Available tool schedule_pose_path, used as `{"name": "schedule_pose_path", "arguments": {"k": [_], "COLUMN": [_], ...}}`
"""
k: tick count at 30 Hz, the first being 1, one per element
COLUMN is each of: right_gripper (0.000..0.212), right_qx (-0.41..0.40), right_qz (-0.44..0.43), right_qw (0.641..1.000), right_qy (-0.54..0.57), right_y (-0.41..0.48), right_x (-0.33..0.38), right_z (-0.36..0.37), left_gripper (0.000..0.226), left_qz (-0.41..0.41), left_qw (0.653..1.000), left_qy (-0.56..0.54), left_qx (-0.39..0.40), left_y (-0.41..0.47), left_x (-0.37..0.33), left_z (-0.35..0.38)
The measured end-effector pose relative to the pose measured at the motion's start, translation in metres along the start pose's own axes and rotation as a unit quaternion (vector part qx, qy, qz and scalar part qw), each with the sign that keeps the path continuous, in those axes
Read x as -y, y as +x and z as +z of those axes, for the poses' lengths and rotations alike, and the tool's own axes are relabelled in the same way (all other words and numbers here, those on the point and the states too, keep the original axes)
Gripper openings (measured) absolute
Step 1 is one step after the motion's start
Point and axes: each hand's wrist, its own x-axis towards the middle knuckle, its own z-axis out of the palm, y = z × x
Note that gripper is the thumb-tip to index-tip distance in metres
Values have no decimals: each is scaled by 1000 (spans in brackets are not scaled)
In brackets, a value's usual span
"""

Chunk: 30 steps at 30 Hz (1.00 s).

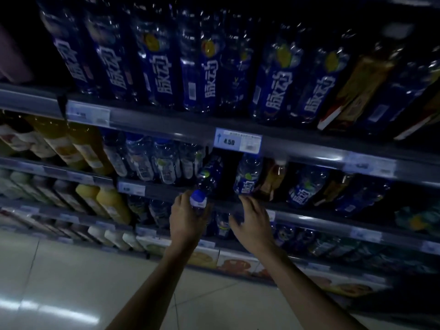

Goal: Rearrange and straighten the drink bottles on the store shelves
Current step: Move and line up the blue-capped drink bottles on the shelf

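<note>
Two hands reach toward the second shelf of a dim drinks rack. The top shelf carries seven blue-labelled bottles in its front row, with a yellow-labelled one further right. The left hand has its grip closed around the neck of a tipped bottle, just under the blue cap; the bottle leans out past the shelf edge, cap toward the person. The right hand is wide open, fingers spread, holding nothing, its fingertips just below an upright blue bottle beside the gap. A price tag reading 4.50 hangs above them.
</note>
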Motion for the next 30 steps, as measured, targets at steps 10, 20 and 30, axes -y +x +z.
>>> {"name": "schedule_pose_path", "arguments": {"k": [10,20,30], "right_gripper": [68,76,83], "right_qx": [5,-15,-5], "right_qz": [5,11,15], "right_qw": [998,993,989], "right_qy": [-70,-115,-145], "right_y": [25,37,41], "right_x": [-35,-33,-31], "right_z": [65,78,79], "left_gripper": [56,42,43], "left_qz": [-16,-63,-39], "left_qw": [997,989,975], "left_qy": [-60,-105,-170], "left_qx": [-36,-86,-140], "left_y": [25,39,14], "left_x": [38,46,34], "left_z": [50,63,62]}}
